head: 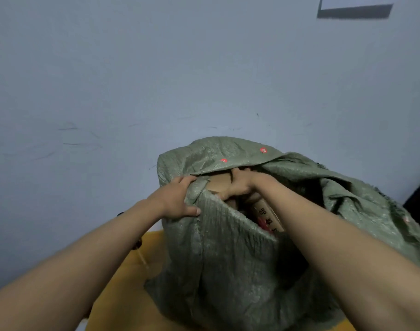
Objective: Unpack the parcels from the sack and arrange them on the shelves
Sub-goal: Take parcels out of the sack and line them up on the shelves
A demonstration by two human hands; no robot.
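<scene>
A large green woven sack (228, 247) stands in the lower middle of the head view, its mouth open toward me. My left hand (178, 199) grips the near rim of the sack at its left corner. My right hand (242, 183) reaches inside the mouth and grips the edge of a brown cardboard parcel (219, 181). Another cardboard box with dark printed characters (268, 215) lies deeper in the sack, under my right forearm. The rest of the sack's contents are hidden in shadow.
The sack rests on a yellow-brown surface (127, 283). A pale blue-grey wall (156, 80) fills the background right behind it. A dark object (419, 199) shows at the right edge. No shelves are in view.
</scene>
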